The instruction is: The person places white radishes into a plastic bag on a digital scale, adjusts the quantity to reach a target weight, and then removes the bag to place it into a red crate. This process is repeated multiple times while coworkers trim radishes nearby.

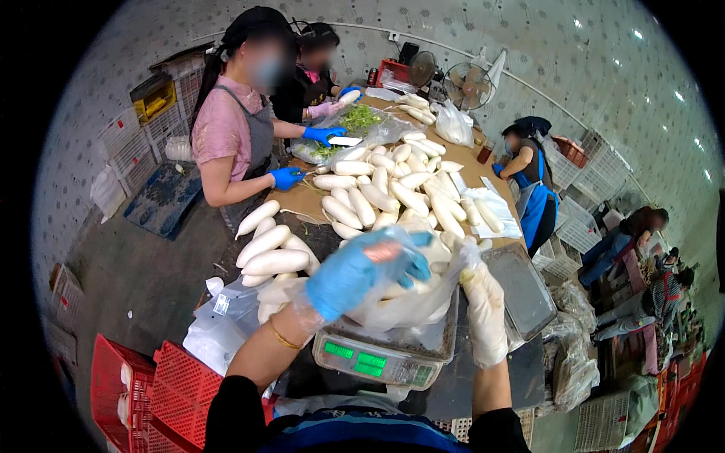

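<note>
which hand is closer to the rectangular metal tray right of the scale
Right. The right hand, pinching the plastic bag, is at the left edge of the metal tray in view; the left hand is farther left, above the digital scale.

Gloved hands [343, 279] at a clear bag [404, 311], digital scale [389, 368] beneath, white radishes [376, 198] piled beyond

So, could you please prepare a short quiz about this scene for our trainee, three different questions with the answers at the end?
1. Which colour is the glove on the camera wearer's left hand? A) red B) blue C) black
2. True or false: the scale's display is dark.
3. Fill in: the wearer's right hand holds the edge of a clear plastic ____.

Key: 1. B. 2. False; the scale shows a lit green display. 3. bag.
</note>
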Action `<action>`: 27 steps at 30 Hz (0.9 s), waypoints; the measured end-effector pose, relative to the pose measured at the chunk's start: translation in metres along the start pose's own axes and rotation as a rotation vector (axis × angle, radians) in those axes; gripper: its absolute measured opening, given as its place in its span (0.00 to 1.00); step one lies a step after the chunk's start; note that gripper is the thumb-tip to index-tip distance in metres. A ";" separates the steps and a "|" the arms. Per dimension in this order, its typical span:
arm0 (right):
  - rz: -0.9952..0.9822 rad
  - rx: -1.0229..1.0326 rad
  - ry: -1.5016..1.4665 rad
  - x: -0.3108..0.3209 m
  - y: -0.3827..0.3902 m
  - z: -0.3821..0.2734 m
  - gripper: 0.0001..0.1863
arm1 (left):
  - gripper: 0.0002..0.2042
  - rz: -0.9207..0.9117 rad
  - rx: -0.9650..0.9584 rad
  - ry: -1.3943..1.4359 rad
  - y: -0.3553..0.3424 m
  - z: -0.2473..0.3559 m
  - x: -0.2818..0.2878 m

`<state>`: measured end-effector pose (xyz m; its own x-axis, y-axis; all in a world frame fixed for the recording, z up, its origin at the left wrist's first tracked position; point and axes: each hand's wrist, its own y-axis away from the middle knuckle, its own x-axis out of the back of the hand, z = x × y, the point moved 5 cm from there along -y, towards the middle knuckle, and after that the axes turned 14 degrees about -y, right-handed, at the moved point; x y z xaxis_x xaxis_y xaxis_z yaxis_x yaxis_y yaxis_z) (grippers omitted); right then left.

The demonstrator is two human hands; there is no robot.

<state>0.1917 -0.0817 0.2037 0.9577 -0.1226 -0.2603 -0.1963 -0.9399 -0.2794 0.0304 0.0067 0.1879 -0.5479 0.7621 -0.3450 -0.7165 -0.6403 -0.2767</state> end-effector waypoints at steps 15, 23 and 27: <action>-0.087 -0.407 0.261 0.030 0.014 0.016 0.22 | 0.22 -0.579 0.337 -0.417 0.006 -0.011 -0.052; -0.244 -0.306 0.042 0.022 0.013 0.042 0.11 | 0.20 -0.293 0.423 -0.402 0.013 -0.034 -0.032; -0.371 -0.012 0.446 0.025 0.018 0.049 0.04 | 0.24 -0.199 0.425 -0.203 0.015 -0.080 0.031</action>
<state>0.2022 -0.0863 0.1468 0.9585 0.0955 0.2688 0.1692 -0.9490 -0.2660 0.0373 0.0127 0.1017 -0.4255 0.8957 -0.1295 -0.9047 -0.4176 0.0842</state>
